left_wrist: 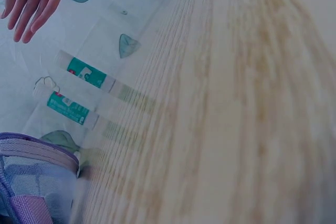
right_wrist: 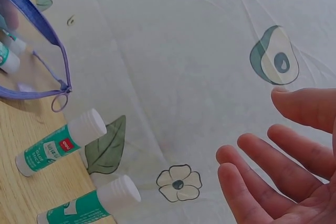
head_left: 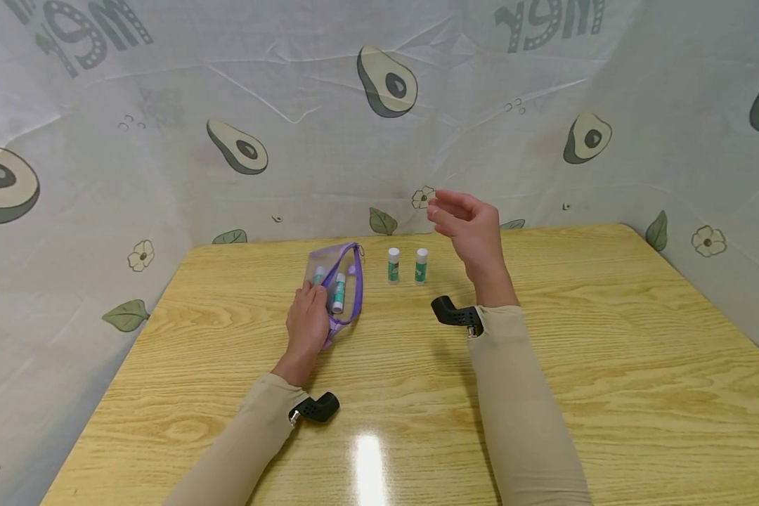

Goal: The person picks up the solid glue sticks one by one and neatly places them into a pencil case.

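Observation:
A mesh zip pouch (head_left: 358,299) with purple edging lies open on the table. My left hand (head_left: 308,320) grips its left side, its fingers partly hidden in the head view. Inside the pouch are two green-and-white glue sticks, a nearer glue stick (head_left: 339,295) and a farther glue stick (head_left: 319,273) partly behind mesh. Two more stand upright to the right of the pouch: a glue stick (head_left: 393,267) and another glue stick (head_left: 421,268), white caps on top. My right hand (head_left: 474,228) is raised above the table, right of them, fingers loosely bent and holding nothing.
The wood-grain table (head_left: 575,365) reaches back to a pale cloth (head_left: 316,169) printed with avocados, leaves and flowers. A black wrist camera (head_left: 319,407) sits on the left sleeve and another wrist camera (head_left: 457,314) on the right. Light glares near the table's front.

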Demonstrator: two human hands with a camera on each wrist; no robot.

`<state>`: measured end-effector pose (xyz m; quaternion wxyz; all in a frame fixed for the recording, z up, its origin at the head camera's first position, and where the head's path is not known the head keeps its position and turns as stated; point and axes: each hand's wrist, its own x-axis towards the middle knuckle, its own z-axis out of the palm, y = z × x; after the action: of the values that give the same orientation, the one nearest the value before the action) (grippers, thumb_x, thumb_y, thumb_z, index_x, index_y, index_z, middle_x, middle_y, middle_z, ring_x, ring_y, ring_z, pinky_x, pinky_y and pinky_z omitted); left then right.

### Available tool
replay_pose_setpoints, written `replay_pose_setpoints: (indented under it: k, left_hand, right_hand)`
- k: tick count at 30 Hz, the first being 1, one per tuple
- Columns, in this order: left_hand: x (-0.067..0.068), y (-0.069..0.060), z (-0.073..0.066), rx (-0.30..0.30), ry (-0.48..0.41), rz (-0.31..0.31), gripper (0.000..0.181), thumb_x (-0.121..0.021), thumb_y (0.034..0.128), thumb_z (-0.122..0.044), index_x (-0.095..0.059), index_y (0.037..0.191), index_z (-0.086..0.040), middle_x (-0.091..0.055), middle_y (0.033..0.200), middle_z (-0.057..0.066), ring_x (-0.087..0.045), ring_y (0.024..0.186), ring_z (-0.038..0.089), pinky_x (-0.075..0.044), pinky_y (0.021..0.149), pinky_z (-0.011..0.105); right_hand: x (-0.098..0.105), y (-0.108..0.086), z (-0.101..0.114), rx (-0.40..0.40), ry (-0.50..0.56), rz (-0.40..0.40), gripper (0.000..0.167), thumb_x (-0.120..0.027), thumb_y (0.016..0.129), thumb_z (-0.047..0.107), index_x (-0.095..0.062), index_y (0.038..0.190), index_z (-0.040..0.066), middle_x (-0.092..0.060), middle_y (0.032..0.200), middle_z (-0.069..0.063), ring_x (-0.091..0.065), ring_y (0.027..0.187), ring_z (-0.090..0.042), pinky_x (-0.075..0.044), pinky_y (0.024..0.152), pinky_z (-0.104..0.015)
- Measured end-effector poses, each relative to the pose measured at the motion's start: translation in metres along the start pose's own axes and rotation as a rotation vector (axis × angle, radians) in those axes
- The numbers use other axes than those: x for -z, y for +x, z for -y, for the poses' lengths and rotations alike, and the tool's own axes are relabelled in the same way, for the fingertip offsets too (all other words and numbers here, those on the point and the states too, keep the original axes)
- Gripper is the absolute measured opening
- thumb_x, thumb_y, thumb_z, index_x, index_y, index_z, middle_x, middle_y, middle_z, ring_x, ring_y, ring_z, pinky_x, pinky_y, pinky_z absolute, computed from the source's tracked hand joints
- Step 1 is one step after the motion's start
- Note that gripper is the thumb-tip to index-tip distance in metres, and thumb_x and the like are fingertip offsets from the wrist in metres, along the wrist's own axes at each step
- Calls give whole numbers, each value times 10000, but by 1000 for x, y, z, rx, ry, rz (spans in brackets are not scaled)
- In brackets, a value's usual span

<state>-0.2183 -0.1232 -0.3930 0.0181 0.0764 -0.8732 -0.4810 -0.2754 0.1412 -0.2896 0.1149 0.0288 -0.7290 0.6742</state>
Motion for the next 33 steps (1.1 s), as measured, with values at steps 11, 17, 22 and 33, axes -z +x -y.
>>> replay_pose_setpoints:
  k: [11,17,22,33]
  left_hand:
    - [0,-1,0,15,-28,2,616,-226,1130,-340,-400,1624,-16,-214,1763,202,-107,1661,432,-53,1349,622]
    - [-1,-1,1,14,-30,7,618,-221,1133,-344,-391,1629,-20,-205,1767,197,-98,1663,428,-40,1350,619]
    - [0,0,1,7,-17,2,618,-222,1128,-332,-406,1618,-3,-212,1762,208,-107,1660,434,-51,1351,616]
    - [0,-1,0,-2,-9,-10,613,-230,1126,-325,-431,1603,5,-235,1753,215,-128,1654,446,-74,1351,614]
  right_hand:
    - [-1,3,-14,-47,-11,38,503,-747,999,160,-625,1479,71,-672,1470,-157,-708,1232,-146,-553,1114,-319]
    - [-2,5,-28,-94,-17,70,525,-745,998,149,-607,1499,75,-657,1491,-154,-619,1405,-260,-481,1213,-404]
    - [-4,6,-39,-138,-21,98,529,-749,996,163,-608,1499,82,-646,1502,-162,-599,1422,-251,-475,1218,-401]
    - [-5,6,-56,-178,-61,146,484,-759,992,206,-655,1442,63,-666,1475,-133,-617,1363,-262,-459,1228,-431]
